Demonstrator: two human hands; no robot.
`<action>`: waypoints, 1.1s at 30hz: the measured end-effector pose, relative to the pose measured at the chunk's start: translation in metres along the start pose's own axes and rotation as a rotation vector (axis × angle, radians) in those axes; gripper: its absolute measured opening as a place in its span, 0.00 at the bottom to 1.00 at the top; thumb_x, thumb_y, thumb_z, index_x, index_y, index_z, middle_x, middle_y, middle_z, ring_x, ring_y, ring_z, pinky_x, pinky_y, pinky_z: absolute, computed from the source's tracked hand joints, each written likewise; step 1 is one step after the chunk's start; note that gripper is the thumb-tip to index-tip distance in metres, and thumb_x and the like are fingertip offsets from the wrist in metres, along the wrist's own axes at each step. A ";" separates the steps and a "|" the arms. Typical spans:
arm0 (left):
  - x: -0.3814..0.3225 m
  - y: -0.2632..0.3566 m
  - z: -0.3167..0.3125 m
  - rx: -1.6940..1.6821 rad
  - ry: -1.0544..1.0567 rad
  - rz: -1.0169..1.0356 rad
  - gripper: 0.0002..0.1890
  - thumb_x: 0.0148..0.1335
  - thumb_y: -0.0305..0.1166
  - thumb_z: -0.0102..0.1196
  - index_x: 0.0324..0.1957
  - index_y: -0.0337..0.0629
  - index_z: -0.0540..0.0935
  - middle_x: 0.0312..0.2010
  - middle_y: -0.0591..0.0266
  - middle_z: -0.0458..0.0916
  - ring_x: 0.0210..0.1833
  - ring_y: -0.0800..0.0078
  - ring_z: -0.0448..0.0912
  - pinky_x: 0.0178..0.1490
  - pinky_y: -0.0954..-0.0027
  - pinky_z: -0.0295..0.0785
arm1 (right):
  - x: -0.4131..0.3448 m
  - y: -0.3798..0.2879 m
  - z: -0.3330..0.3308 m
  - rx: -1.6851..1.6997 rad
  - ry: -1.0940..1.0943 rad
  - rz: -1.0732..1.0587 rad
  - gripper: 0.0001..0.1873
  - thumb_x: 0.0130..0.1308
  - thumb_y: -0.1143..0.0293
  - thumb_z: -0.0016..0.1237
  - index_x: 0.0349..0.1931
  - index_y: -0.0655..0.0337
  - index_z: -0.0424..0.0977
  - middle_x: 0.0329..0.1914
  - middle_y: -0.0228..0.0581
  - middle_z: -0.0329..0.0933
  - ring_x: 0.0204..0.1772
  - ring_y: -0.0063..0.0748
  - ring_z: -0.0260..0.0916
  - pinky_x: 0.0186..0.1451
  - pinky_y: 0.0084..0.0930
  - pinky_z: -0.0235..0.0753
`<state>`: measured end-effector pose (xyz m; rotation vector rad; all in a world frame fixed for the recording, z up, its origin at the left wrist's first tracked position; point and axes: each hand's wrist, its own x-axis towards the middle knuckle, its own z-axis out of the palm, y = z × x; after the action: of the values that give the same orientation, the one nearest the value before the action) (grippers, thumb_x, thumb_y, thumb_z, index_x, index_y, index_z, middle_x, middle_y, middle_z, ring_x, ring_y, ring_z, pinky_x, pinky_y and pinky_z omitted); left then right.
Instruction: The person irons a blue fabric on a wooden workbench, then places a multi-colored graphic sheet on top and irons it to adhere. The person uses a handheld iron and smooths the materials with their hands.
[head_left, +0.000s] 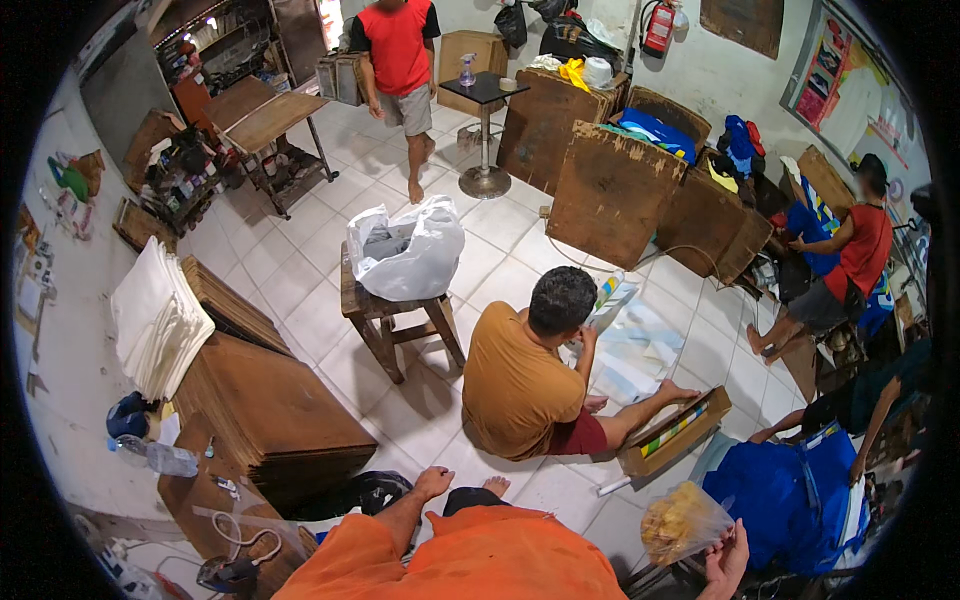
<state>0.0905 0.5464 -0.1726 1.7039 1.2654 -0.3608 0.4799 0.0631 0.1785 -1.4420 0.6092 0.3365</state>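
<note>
My right hand (727, 561) grips the top of a clear plastic bag (681, 523) of yellowish pieces that look like snack chips. It hangs just in front of a pile of blue fabric (772, 495). My left hand (433, 482) is by my knee, fingers loosely curled, with nothing visible in it; its palm side is hidden. Black plastic (382, 491) lies just left of that hand. Ahead, a person in a mustard shirt (517, 382) sits on the tiles beside translucent sheets (637, 345) and a long cardboard box (675, 435) holding a colourful roll.
A wooden stool (401, 309) bears a white plastic bag (420, 255). Stacked brown boards (285, 397) and a clothes iron (227, 574) are at left. One person (397, 45) stands at the back, another (855, 240) at right. Another person's arms (874, 427) reach to the blue fabric.
</note>
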 end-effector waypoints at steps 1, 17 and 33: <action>0.000 -0.001 0.000 -0.005 0.007 0.001 0.30 0.67 0.55 0.53 0.58 0.40 0.85 0.58 0.45 0.84 0.64 0.49 0.81 0.70 0.55 0.72 | 0.001 -0.001 0.007 0.005 -0.005 -0.001 0.15 0.73 0.49 0.58 0.37 0.48 0.76 0.25 0.23 0.69 0.24 0.21 0.61 0.28 0.25 0.61; -0.046 -0.037 0.049 -0.055 0.067 -0.135 0.29 0.65 0.53 0.57 0.57 0.41 0.87 0.56 0.45 0.85 0.63 0.51 0.82 0.68 0.57 0.74 | 0.016 0.017 0.053 -0.013 -0.375 0.109 0.12 0.70 0.60 0.60 0.35 0.56 0.75 0.27 0.29 0.71 0.27 0.26 0.66 0.31 0.30 0.69; -0.118 0.004 0.056 -0.141 0.237 -0.053 0.30 0.69 0.54 0.54 0.59 0.40 0.85 0.57 0.45 0.85 0.63 0.47 0.81 0.68 0.55 0.73 | 0.018 0.053 0.091 -0.301 -0.497 0.128 0.11 0.72 0.59 0.59 0.34 0.54 0.76 0.27 0.25 0.73 0.28 0.24 0.69 0.31 0.29 0.72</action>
<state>0.0602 0.4317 -0.1165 1.6302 1.4739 -0.0981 0.4812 0.1560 0.1259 -1.5290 0.2498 0.8873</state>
